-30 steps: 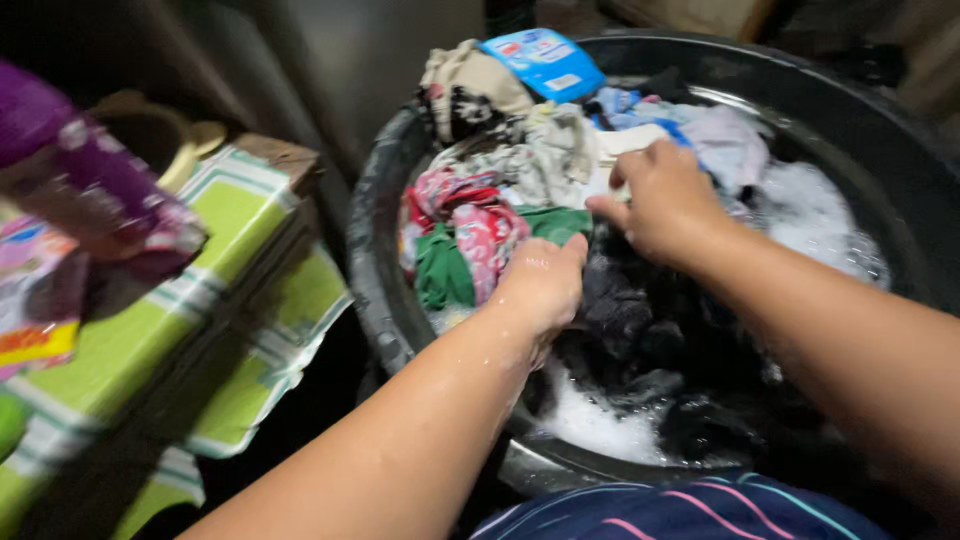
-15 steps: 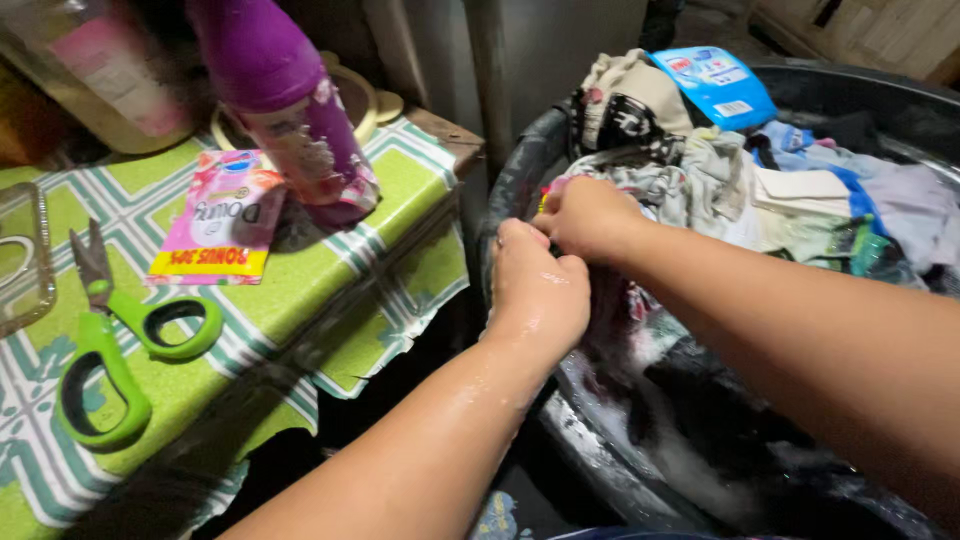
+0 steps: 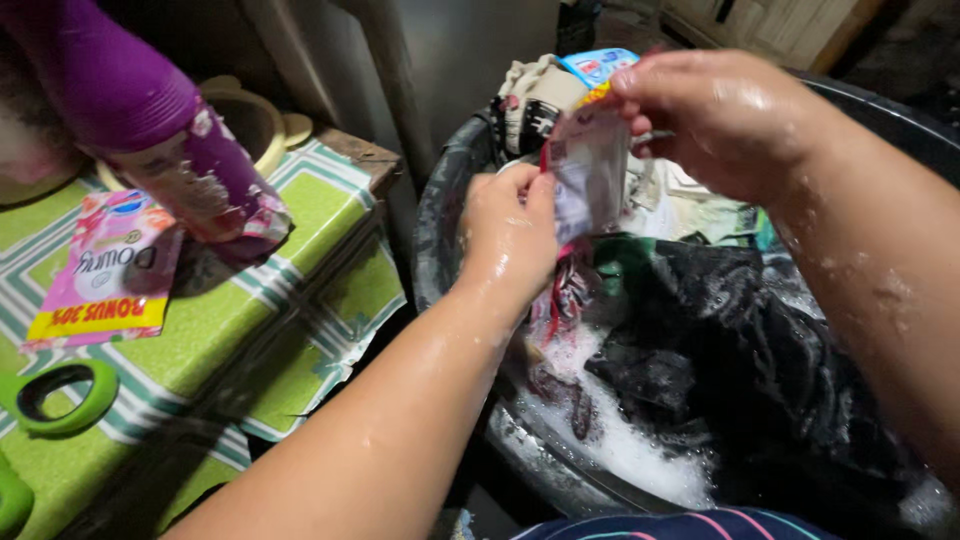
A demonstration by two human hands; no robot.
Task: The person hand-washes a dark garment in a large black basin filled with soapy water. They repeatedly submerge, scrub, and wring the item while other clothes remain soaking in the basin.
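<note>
I see both hands raised over the black tub (image 3: 440,240), holding one small sachet (image 3: 588,170) between them. My left hand (image 3: 512,235) pinches the sachet's left edge, thumb and fingers closed on it, wet and soapy. My right hand (image 3: 725,120) grips the sachet's upper right corner from above, fingers curled tight around it. The grip on each side is fully closed on the packet, with no gap that I can make out. The sachet hangs upright between the two hands, just above the laundry, its face blurred.

Below the hands, the tub holds dark clothes (image 3: 740,340) lying in white suds (image 3: 630,450). Lighter, patterned clothes (image 3: 535,100) are heaped at the far rim, and a blue packet (image 3: 598,68) sits on top of that heap, just behind the sachet.

To the left stands a counter covered with a green and white cloth (image 3: 320,210). On it a purple bottle (image 3: 150,140) leans at a tilt, its lower end resting near a pink sachet (image 3: 105,275) that lies flat. Green scissor handles (image 3: 60,395) show at the left edge, well apart from the tub. A round pale bowl (image 3: 250,115) sits behind the bottle, partly hidden.
</note>
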